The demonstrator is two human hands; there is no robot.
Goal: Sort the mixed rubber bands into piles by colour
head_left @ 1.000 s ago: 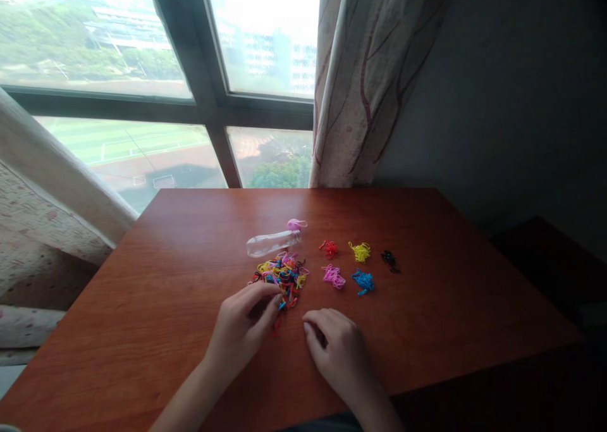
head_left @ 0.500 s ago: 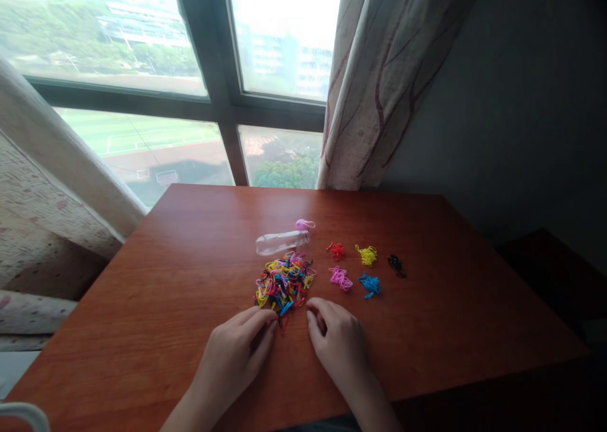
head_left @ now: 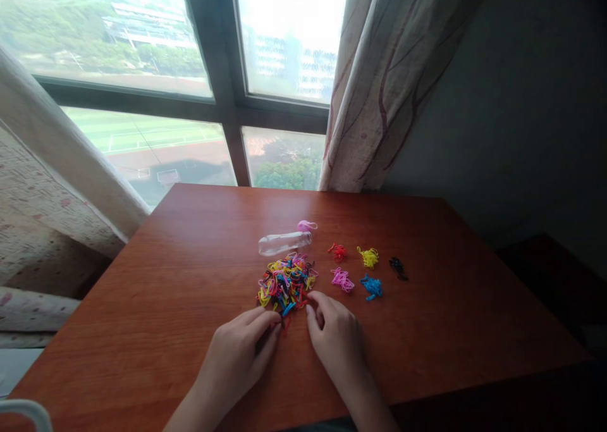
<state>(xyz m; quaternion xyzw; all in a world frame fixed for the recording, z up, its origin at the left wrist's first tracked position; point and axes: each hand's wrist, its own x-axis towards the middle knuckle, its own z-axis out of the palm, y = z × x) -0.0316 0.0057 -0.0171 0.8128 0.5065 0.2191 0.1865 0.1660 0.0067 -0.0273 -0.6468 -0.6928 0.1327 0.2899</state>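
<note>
A heap of mixed coloured rubber bands (head_left: 286,283) lies in the middle of the wooden table (head_left: 165,280). My left hand (head_left: 239,353) rests just below the heap, its fingers together with the tips by a red band at the heap's near edge. My right hand (head_left: 337,340) lies beside it, fingers curled, its tips touching the heap's lower right edge. Whether either hand grips a band is hidden. To the right sit small sorted piles: red (head_left: 337,252), yellow (head_left: 368,257), black (head_left: 397,267), pink (head_left: 342,280) and blue (head_left: 371,286).
A clear plastic bottle (head_left: 283,243) lies on its side behind the heap, with a pink cap (head_left: 306,226) by its mouth. Curtains (head_left: 384,84) and a window (head_left: 190,71) stand beyond the table's far edge. A white curved object (head_left: 26,413) shows at the bottom left corner.
My left hand has drawn back from the heap toward me. My right hand has slid forward to the heap's near edge. The view has shifted slightly to the left.
</note>
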